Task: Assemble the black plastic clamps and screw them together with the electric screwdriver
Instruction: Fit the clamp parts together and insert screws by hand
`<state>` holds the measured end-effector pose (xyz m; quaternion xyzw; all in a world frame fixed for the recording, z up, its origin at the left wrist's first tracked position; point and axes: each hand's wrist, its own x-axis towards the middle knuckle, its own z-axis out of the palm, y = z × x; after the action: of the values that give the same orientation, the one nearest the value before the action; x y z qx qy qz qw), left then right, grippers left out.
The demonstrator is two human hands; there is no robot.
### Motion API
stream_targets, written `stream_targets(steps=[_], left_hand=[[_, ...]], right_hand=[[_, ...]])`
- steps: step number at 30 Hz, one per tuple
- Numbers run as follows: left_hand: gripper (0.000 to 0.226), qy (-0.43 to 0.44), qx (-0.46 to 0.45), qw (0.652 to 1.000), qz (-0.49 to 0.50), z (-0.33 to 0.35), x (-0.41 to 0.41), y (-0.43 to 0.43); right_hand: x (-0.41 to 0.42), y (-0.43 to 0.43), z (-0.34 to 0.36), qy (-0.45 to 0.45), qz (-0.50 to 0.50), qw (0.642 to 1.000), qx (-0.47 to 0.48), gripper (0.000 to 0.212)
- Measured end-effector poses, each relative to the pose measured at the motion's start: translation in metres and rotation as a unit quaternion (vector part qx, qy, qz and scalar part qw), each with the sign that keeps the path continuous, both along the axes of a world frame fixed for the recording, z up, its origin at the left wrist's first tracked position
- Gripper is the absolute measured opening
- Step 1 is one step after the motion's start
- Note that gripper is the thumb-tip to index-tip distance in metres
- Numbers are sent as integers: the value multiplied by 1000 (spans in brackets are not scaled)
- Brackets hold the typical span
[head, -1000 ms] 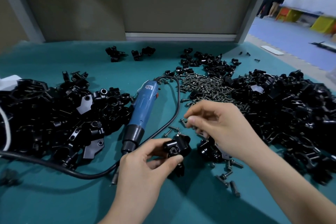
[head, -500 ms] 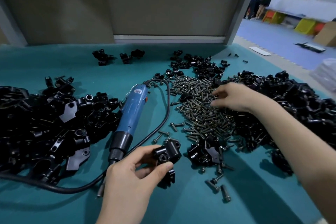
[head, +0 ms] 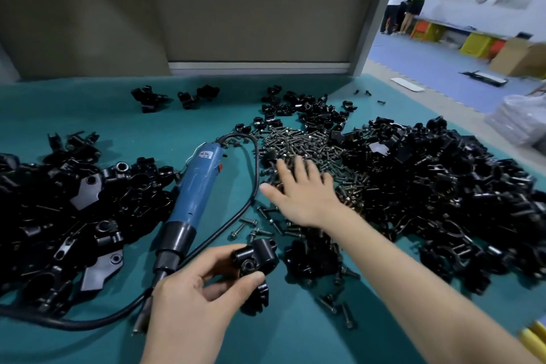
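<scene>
On teal bench [head: 88, 115], left grip [head: 195, 298] holds clamp [head: 257, 260]; right grip [head: 304, 195] seemingly splayed over screws [head: 298, 142]

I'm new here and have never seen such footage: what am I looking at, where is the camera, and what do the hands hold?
No machine: a person works bare-handed, and the single camera sits on their head, looking forward and down. The left hand grips a black plastic clamp. The right hand, fingers spread, is over a heap of screws and holds nothing visible. On the teal table lie a blue electric screwdriver with its cable, and piles of black clamp parts on both sides.
</scene>
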<state>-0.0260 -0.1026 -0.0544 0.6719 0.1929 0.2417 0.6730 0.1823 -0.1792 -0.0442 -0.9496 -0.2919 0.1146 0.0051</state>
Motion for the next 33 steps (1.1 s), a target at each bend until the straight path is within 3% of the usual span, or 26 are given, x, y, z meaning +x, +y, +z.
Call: stream_targets(steps=[3,7,13,17,19,23,28,33], left_hand=[[47,-5,2,1000,9,2,1,-1],[47,-5,-9,1000,10,3,1,-1],[47,-1,-23,1000,4,2,0,0],[46,6,-25,1000,-6,1,0,1],[45,8,-26,1000,-4,1,0,1],[44,9,-22,1000,-2,1,1,2],[46,-2,13,1000,2,1,1,2],[46,-5,12,1000,-4,1,1,2]], right_hand=[[-17,24,-2,9,55,998,-9,82],[-28,36,1,64,52,996,35,79],[-21,-4,29,55,87,974,201,49],[15,-47,50,-27,-45,947,316,34],[36,-62,53,-55,-105,954,277,34],[48,-69,44,-31,-63,977,201,26],[41,-55,36,-28,-26,971,236,3],[34,-36,24,-21,-34,977,211,10]])
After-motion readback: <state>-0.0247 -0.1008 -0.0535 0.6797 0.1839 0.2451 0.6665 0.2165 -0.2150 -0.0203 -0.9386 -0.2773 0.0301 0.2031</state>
